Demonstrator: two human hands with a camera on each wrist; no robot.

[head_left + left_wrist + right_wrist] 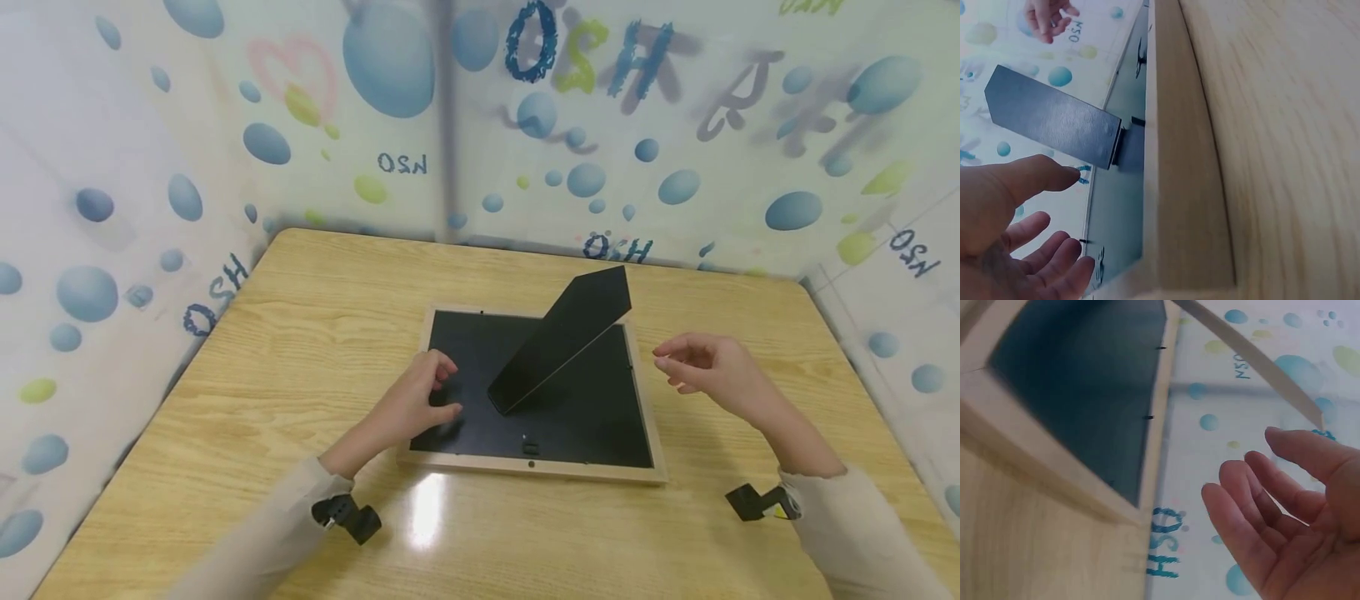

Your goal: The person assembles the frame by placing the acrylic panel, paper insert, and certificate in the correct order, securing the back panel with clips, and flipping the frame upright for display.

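A picture frame (pixel 465 463) with a pale wood rim lies face down on the table, its black backing board (pixel 585 425) upward. From the backing a black easel stand (pixel 562 337) is swung out and leans up to the right. My left hand (pixel 417 398) hovers over the frame's left side, fingers loosely bent, holding nothing. Off the frame's right edge, my right hand (pixel 712 371) hangs in the air with loosely curved fingers and nothing in them. In the left wrist view the stand (pixel 1054 115) rises beyond my thumb; its foot joins the backing.
The wooden table (pixel 300 333) backs onto walls covered with a printed sheet (pixel 480 192) of blue bubbles and letters. Small cameras (pixel 360 521) are strapped to both wrists. A small metal hanger (pixel 530 446) sits near the frame's front edge.
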